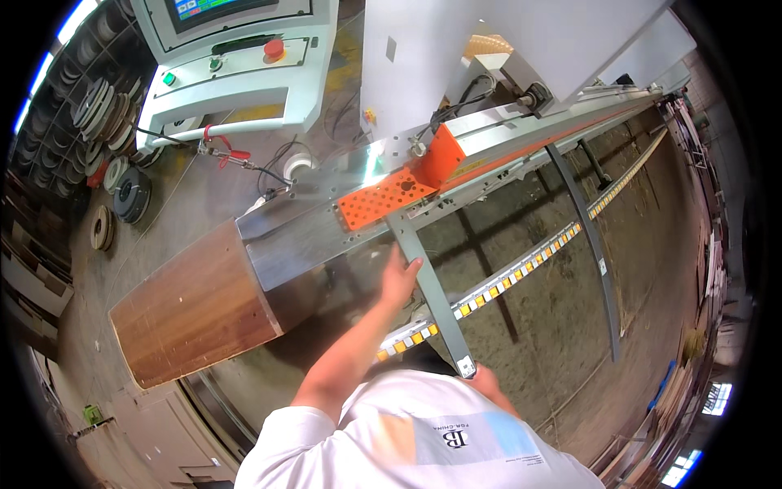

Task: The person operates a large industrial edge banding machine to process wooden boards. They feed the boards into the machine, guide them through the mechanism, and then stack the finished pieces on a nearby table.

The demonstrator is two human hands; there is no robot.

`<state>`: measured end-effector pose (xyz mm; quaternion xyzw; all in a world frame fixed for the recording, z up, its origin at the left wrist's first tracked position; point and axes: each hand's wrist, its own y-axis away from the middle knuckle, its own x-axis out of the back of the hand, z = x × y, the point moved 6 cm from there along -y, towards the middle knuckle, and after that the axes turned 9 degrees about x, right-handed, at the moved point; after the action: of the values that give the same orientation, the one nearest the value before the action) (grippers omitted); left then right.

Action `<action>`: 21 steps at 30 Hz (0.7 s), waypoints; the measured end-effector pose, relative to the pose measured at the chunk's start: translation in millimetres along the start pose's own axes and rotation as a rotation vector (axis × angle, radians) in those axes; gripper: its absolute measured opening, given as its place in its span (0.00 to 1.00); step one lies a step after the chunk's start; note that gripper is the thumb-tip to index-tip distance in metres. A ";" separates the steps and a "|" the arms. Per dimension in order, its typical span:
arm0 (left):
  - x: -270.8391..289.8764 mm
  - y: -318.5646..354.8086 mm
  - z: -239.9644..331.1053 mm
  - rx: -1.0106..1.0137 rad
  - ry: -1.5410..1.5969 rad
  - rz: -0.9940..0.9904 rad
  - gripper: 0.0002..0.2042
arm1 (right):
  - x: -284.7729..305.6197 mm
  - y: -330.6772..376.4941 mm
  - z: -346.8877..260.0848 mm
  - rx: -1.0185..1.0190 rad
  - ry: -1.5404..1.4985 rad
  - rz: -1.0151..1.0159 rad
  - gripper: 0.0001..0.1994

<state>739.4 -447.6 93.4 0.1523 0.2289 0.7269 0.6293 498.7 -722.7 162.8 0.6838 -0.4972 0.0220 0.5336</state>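
Note:
My left hand [399, 279] reaches forward and lies flat against the left side of a grey metal support arm [423, 277], with the thumb spread on top of it. This arm runs from the orange perforated plate [383, 198] of the long machine rail [521, 134] down toward me. My right hand [489, 381] sits at the near end of the same arm, by its white end cap [465, 367]. Most of that hand is hidden by my white shirt, so its grip cannot be made out. A brown wooden panel [191, 306] lies to the left, its far end under a shiny metal cover [309, 236].
A second grey support arm [590, 244] sticks out further right. A roller strip with yellow wheels [521, 265] crosses the dusty concrete floor. A white control console with a red button [274, 49] stands behind; rolls of edge tape [130, 196] lie left, boards right.

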 end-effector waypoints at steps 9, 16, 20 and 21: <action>3.2 -17.8 7.9 -0.166 -0.039 0.180 0.41 | 5.4 -35.0 -21.6 0.046 0.052 0.067 0.31; -7.7 -21.4 15.4 -0.033 0.249 0.094 0.38 | 5.8 -55.3 -14.7 0.073 -0.121 0.033 0.29; -19.9 -27.4 18.8 0.015 0.347 0.054 0.38 | 22.0 -58.9 -19.0 0.075 -0.131 0.023 0.26; -23.2 -28.8 20.0 0.022 0.338 0.058 0.38 | 24.8 -62.3 -14.2 0.077 -0.099 0.020 0.25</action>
<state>777.6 -464.6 96.8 0.0414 0.3348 0.7576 0.5589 562.1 -732.3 138.7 0.6989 -0.5286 0.0127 0.4816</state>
